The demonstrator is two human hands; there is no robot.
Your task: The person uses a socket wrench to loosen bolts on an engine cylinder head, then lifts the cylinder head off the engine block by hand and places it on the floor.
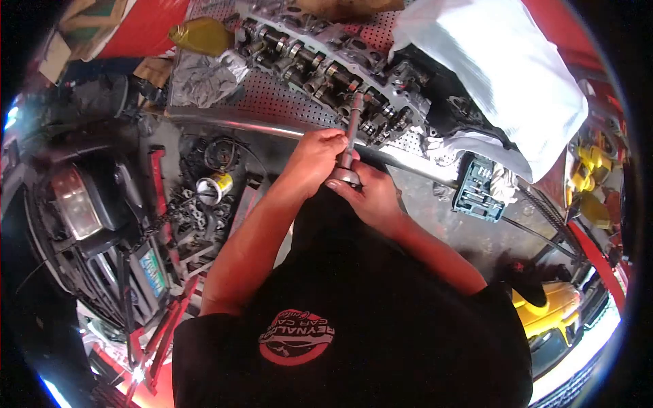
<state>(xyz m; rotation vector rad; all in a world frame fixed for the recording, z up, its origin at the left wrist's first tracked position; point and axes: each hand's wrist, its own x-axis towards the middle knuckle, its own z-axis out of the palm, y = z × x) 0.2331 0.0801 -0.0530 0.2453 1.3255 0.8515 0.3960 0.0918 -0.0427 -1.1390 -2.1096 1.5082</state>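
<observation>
A metal socket tool (353, 129) with a long shaft points away from my body, its far tip over the engine cylinder head (309, 85). The frame does not show whether that tip touches the head. My left hand (314, 162) is closed around the near part of the shaft from the left. Around the rounded metal end near my chest, my right hand (374, 196) is closed, its thumb on the near side. Camshafts and lobes show along the top of the cylinder head, which lies on a perforated metal bench (269, 95).
On the bench are a yellow-brown bottle (204, 36), crumpled wrapping (207, 76) and a white cover (496, 61) over dark engine parts. A metal rail (272, 126) edges it. A teal socket case (478, 190) sits right. Left stand a car front (81, 197) and a white-yellow tub (213, 188).
</observation>
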